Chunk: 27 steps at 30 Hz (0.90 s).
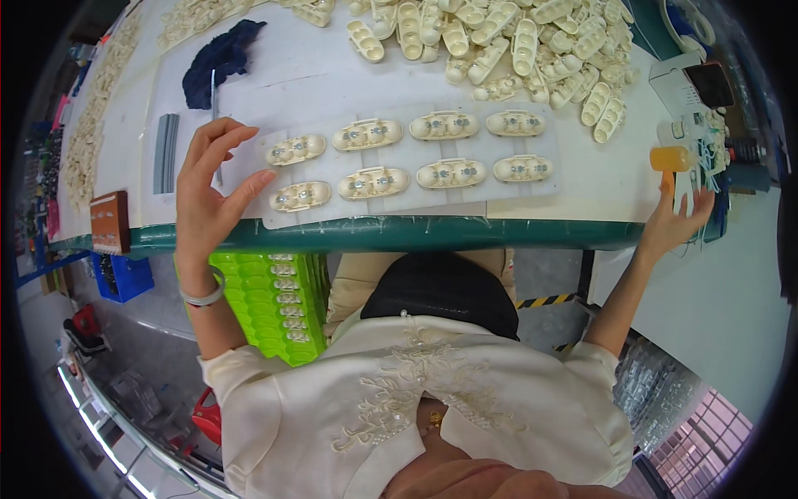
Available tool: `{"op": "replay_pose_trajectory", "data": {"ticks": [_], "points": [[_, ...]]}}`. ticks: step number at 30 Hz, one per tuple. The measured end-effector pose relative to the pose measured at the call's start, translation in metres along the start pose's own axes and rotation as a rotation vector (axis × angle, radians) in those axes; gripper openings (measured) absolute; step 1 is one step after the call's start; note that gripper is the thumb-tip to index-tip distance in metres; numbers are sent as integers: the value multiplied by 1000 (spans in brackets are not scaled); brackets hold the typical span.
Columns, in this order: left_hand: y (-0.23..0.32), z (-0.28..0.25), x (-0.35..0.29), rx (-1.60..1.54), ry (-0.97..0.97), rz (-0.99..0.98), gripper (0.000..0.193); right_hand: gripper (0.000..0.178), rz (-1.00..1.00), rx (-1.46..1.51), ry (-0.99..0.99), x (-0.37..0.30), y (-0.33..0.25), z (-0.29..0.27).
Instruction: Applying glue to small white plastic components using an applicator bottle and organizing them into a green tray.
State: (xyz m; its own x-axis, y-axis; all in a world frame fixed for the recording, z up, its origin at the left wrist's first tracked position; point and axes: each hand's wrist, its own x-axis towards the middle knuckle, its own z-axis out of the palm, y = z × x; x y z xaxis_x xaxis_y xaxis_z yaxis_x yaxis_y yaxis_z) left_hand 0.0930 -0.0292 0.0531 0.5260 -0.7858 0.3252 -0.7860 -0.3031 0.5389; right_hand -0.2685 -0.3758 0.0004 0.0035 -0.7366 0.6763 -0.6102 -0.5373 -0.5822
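Observation:
My left hand (208, 187) is raised at the left end of a translucent flat tray (544, 185), thumb and fingers apart with nothing between them. Two rows of cream oblong parts (372, 182) lie on that tray, each with small clear or silvery pieces in its middle. At the far right, my right hand (675, 223) is beside an amber jar (673, 159) and some narrow white strips (684, 193). Its thumb and fingers look apart around the strips; whether they touch them is unclear.
A big heap of cream parts (524, 46) covers the back right of the table. A dark blue cloth (218, 62), a thin pale stick (214, 93) and grey strips (165, 154) lie at left. Green stacked trays (249, 303) stand below the table edge; a phone-like device (709, 84) sits at right.

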Motion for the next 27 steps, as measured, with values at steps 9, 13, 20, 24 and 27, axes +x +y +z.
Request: {"op": "replay_pose_trajectory", "data": {"ticks": [9, 13, 20, 24, 27], "points": [[-3, -3, 37, 128, -492, 258, 37, 37, -219, 382, -1039, -26, -109, 17], [-2, 4, 42, 95, -534, 282, 32, 36, -417, 324, -1189, -27, -109, 31], [-23, 10, 54, 28, -519, 304, 27, 27, -372, 370, -772, -13, -110, -3], [-18, -42, 29, -166, -257, 138, 29, 28, -488, 564, -897, -60, -141, -28], [-16, -85, -33, -229, -67, -100, 32, 31, -526, 578, -1206, -115, -183, -36]]}}
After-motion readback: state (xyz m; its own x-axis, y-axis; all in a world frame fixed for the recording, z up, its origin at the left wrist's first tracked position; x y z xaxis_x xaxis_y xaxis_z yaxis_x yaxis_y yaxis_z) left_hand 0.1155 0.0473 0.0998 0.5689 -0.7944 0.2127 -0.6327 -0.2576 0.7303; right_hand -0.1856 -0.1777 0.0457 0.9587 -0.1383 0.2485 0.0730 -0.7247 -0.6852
